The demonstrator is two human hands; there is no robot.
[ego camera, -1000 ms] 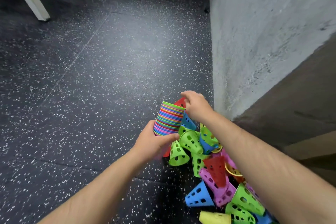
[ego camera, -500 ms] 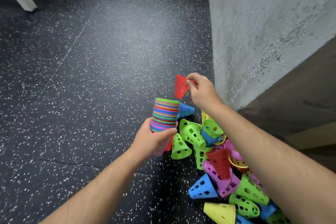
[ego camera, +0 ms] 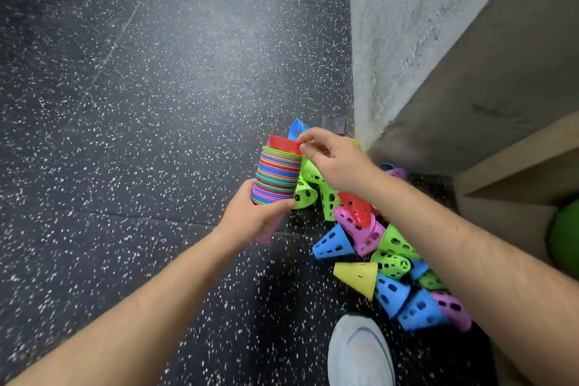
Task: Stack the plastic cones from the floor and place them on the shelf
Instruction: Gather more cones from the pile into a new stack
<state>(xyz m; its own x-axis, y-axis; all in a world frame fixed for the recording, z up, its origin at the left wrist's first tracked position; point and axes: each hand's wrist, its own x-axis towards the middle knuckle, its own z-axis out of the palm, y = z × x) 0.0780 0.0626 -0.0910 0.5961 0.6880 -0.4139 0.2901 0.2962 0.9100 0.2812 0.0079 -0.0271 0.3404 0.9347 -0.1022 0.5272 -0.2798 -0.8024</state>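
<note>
My left hand (ego camera: 250, 216) is wrapped round the lower part of the stack (ego camera: 277, 175), thumb across its near side. The stack is a tight, slightly tapering column of nested plastic cones whose thin rims show as bright stripes of many colours. It is held above the floor and leans a little to the right. A smooth red cone (ego camera: 285, 144) sits in its open top, wide mouth up. My right hand (ego camera: 335, 163) pinches that cone's right rim between thumb and forefinger, with the other fingers loosely curled.

Below and to the right, the loose cones (ego camera: 360, 229) lie in a jumble along the foot of the wall (ego camera: 407, 25). They are green, blue, pink, red and yellow shells, most pierced with oval holes and most tipped on their sides. The floor (ego camera: 141, 103) is dark rubber flecked with white, and the wall is rough and pale. A pale shoe (ego camera: 360, 351) stands nearest me, just beside the pile.
</note>
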